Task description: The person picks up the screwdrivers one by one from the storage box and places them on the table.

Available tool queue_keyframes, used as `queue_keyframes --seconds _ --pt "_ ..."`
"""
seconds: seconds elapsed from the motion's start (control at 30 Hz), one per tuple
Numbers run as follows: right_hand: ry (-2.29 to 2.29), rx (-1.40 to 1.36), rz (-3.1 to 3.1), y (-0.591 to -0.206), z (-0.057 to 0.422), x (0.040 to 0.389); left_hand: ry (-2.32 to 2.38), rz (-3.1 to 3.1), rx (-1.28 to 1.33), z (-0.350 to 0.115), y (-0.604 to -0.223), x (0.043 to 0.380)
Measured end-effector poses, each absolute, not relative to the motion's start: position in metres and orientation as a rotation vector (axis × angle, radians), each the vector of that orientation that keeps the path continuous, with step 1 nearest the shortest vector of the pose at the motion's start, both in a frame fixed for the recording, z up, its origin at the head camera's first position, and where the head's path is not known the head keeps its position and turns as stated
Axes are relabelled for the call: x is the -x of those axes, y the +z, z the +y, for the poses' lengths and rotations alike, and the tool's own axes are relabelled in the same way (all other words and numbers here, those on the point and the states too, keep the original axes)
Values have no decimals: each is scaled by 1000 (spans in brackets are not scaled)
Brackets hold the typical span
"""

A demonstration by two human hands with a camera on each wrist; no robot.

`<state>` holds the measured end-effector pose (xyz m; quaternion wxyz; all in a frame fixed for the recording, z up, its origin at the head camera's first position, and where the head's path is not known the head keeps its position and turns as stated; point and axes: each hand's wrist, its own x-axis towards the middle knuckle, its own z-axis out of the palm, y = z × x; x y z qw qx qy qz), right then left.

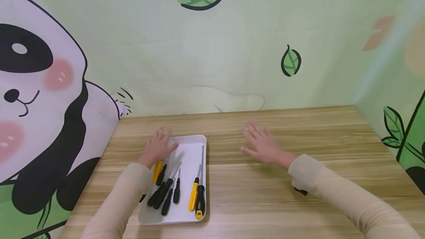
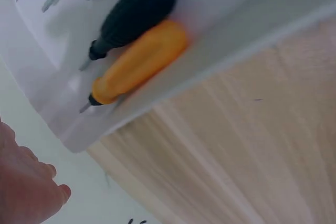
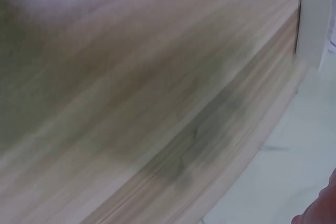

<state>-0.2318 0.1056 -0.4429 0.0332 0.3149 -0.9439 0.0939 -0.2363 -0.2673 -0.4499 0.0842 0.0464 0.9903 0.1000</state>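
Note:
My left hand [image 1: 158,146] hovers over the far left corner of a white tray [image 1: 182,217], its fingers spread and nothing in them. Beneath and in front of it lie several screwdrivers with black handles [image 1: 162,194]. A yellow screwdriver [image 2: 142,61] lies along the tray's left wall beside a short black one [image 2: 134,17]. On the tray's right side are another yellow screwdriver [image 1: 193,196] and a long black one with a yellow end [image 1: 200,202]. To the right of the tray my right hand [image 1: 263,145] is held over the wooden table, fingers extended and holding nothing.
The wood-grain table [image 1: 252,202] reaches back to a pale green wall cloth [image 1: 232,58] printed with leaves. A large printed panda [image 1: 43,102] covers the cloth on the left. The table's far edge shows in the right wrist view, beside the tray's wall [image 3: 315,19].

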Motion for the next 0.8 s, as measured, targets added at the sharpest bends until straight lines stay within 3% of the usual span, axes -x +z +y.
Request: queue_keyframes --seconds 0.8 --pt "321 -1164 -2938 -449 75 199 482 3015 -139 -289 -473 195"
